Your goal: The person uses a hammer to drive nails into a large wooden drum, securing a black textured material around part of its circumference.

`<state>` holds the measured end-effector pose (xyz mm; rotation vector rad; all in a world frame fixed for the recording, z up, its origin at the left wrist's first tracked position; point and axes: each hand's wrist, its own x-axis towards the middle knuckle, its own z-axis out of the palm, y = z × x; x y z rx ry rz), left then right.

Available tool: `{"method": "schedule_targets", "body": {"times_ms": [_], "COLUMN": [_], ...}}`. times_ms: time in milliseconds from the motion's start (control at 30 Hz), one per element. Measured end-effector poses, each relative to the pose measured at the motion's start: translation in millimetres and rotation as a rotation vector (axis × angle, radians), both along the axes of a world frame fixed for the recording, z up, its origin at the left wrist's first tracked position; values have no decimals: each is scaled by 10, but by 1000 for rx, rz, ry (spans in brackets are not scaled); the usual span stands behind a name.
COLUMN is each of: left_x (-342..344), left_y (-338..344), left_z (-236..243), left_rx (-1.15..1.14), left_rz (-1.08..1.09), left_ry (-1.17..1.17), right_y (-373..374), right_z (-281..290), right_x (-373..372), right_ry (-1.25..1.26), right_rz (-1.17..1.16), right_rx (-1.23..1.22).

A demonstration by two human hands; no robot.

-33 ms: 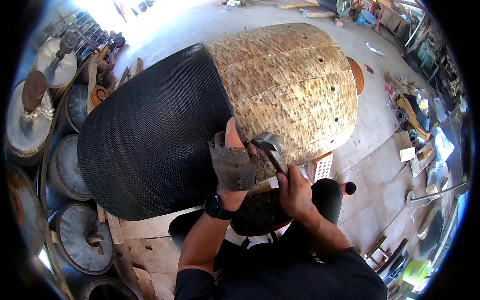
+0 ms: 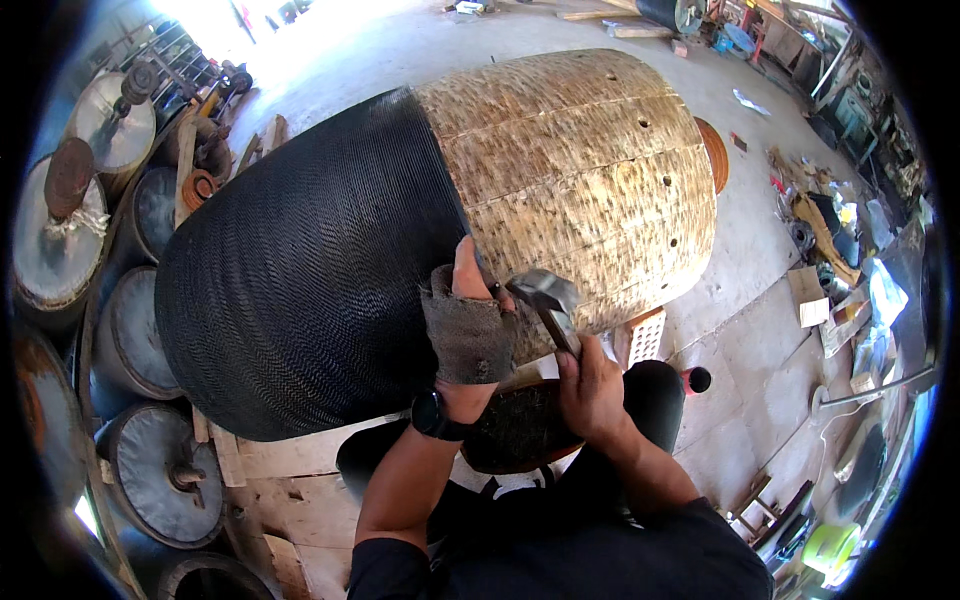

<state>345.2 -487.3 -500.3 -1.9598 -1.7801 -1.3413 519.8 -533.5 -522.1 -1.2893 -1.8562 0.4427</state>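
Note:
A large wooden drum (image 2: 580, 170) with a pitted, light brown surface lies on its side in front of me. Black ridged, closely lined covering (image 2: 310, 250) wraps its left part. At the edge between the black covering and the bare wood is my left hand (image 2: 468, 325), in a worn grey fingerless glove. Its thumb points up along that edge; its fingers curl around something small that I cannot make out. My right hand (image 2: 595, 390) is closed round the handle of a hammer (image 2: 548, 295). The hammer's metal head is just right of my left fingers.
Between my knees sits a dark round container (image 2: 520, 430) with small dark bits in it. Several metal-ended drums (image 2: 165, 475) are stacked at the left. A perforated brick (image 2: 646, 338) stands under the drum's right side, near a red and black can (image 2: 696, 379). Scrap litters the right.
The hammer head has shifted slightly down and to the right. My left hand stays at the covering's edge.

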Motion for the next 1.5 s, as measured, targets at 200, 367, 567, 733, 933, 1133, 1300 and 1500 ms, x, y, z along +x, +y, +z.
{"method": "schedule_targets", "body": {"times_ms": [200, 367, 567, 733, 933, 1133, 1300, 1500], "left_x": [87, 63, 297, 365, 401, 408, 62, -547], "left_y": [-357, -894, -1102, -1072, -1090, -1104, -948, -303], "left_z": [74, -559, -1113, -1179, -1366, -1198, -635, -215], "left_rx": [-7, -255, -417, -403, -386, -192, -71, 334], "left_rz": [59, -279, -350, -368, -397, -326, -337, -90], "left_ry": [-14, 127, 274, 265, 152, 163, -6, 163], "right_y": [-4, 2, -99, 59, -169, 86, -232, 87], "right_z": [-87, -22, -120, -181, -217, -321, -164, -265], "right_x": [61, -56, 15, -128, -7, -96, 47, -109], "right_ry": [2, -93, 190, -169, 321, -229, 189, -241], "right_rz": [44, -10, 92, -43, 165, -45, 95, -78], "right_rx": [-10, 76, 186, -43, 169, 108, 246, -9]}}
